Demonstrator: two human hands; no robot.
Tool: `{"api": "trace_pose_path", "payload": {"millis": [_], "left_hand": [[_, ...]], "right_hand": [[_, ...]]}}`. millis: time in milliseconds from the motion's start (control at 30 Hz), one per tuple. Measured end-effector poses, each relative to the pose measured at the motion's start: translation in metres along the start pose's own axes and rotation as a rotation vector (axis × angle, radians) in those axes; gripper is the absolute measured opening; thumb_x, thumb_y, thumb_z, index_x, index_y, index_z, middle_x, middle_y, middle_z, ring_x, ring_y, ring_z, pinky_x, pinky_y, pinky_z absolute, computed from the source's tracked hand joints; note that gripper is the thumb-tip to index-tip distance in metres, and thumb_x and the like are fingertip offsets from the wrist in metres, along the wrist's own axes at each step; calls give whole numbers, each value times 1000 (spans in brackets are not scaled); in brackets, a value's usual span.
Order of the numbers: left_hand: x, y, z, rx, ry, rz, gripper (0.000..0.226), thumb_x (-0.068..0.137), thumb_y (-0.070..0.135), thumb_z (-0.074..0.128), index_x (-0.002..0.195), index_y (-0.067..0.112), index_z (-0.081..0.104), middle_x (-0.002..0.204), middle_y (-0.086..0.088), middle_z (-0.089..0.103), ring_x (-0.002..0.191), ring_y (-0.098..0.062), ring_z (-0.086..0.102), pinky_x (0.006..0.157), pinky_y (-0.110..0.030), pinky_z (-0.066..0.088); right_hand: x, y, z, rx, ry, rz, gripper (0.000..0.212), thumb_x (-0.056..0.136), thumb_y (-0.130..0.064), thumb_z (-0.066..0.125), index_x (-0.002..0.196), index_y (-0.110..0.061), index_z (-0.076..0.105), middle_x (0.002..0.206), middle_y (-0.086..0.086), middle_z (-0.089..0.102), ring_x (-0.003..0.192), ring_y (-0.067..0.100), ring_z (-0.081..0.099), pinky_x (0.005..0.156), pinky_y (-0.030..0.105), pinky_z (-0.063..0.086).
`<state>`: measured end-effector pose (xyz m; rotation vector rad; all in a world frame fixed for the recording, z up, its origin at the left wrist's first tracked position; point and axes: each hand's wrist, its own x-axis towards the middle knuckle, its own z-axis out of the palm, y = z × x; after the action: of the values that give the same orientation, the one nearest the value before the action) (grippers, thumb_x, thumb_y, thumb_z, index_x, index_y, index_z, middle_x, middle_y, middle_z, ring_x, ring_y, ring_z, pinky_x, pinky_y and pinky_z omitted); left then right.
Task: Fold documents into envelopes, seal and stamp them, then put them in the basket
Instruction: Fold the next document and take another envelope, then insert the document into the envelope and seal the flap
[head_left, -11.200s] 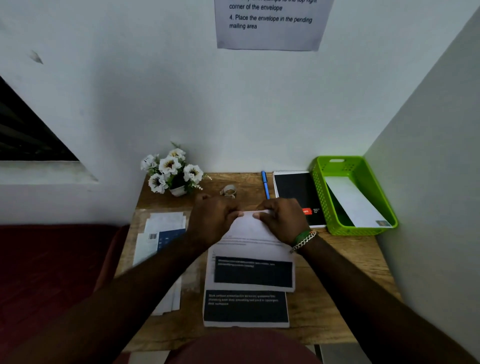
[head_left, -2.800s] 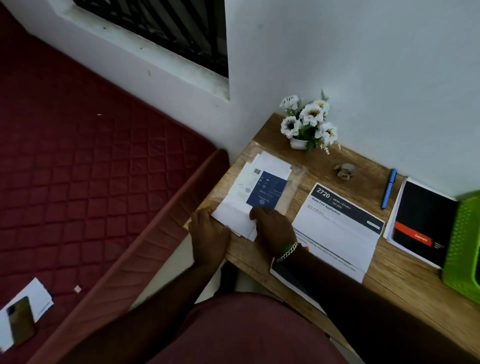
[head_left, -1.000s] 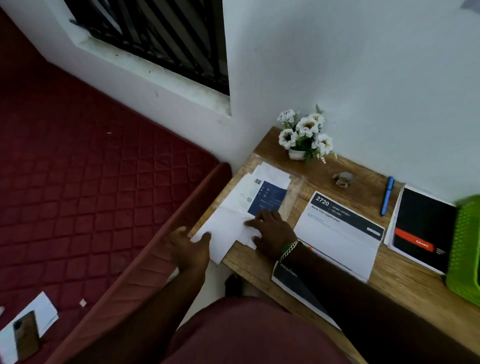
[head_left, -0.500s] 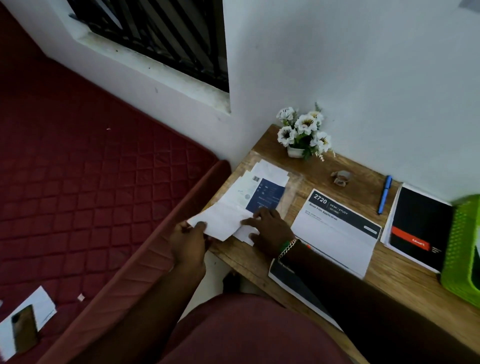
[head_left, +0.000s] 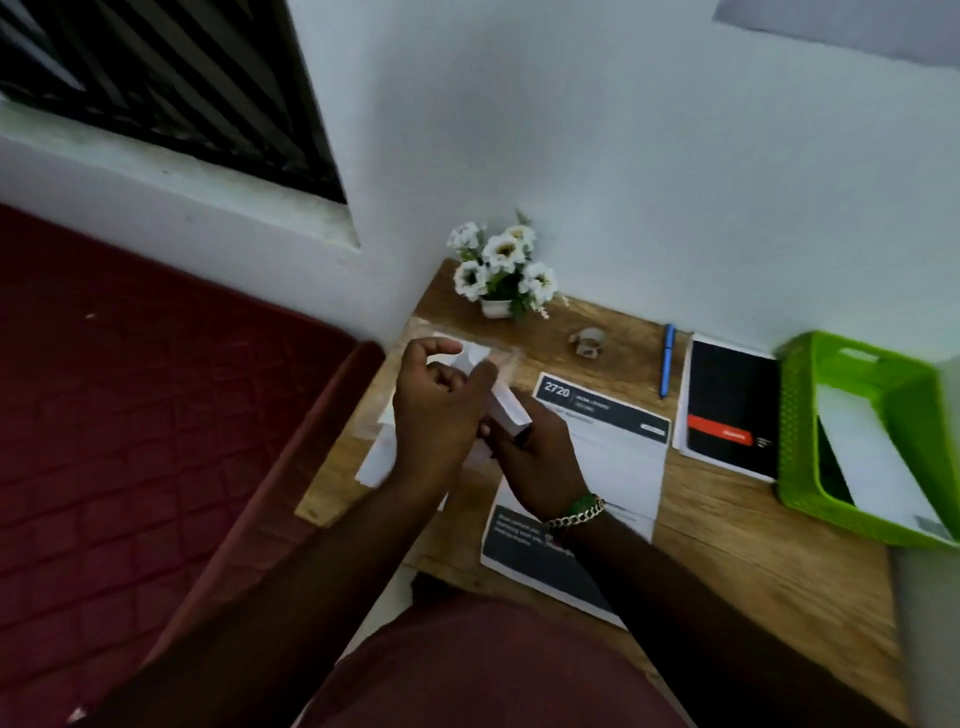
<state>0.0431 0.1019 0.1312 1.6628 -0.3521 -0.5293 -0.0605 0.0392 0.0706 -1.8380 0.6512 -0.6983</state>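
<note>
I saw both hands raised above the left part of the bench (head_left: 727, 545), sharing 1 white envelope (head_left: 506, 408). The left hand (head_left: 434, 415) pinched its far end; the right hand (head_left: 537, 467) clasped its near end from below. The folded document (head_left: 613, 452) lay flat just right of them. Another envelope rested in the green basket (head_left: 800, 431) at far right.

White envelope (head_left: 506, 410) (lifted, tilted) between fingers (head_left: 488, 371)
</note>
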Motion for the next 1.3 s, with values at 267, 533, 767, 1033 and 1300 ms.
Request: {"api": "trace_pose_path", "payload": {"millis": [267,533,767,1033,1300], "left_hand": [[7,-43,45,671,-560,531,95,68,62,69,151,33,32,146,8,46,131,-16,45,105,-44,42],[8,-64,92,1138,-728,789,121,56,39,79,156,25,12,143,-3,39,124,-28,42,93,-43,39],[14,-68,99,1231,-868,862,131,61,50,77,159,29,-9,150,-2,25,131,-28,31,106,-49,29],[20,-81,94,1235,-976,898,132,63,61,70,157,33,-19,156,-2,19,134,-29,28,105,-49,28],[33,-88,83,1212,-1046,863,132,67,59,73,155,36,-22,161,-2,7,142,-31,18,112,-54,21]], "right_hand": [[-10,6,-59,614,403,466,34,92,-10,69,125,-10,64,108,14,74,98,31,72,70,41,61],[-38,26,-96,477,721,584,13,89,-19,73,100,-11,70,98,9,72,94,25,70,63,35,60],[-64,44,-109,84,746,515,11,93,-25,68,96,-16,74,84,4,72,70,17,71,57,35,61],[-59,52,-118,245,673,724,15,96,-13,58,86,-6,68,89,6,67,86,23,62,65,37,60],[-48,47,-145,432,283,844,12,90,-8,68,102,-8,71,91,11,72,65,17,68,62,35,61]]}}
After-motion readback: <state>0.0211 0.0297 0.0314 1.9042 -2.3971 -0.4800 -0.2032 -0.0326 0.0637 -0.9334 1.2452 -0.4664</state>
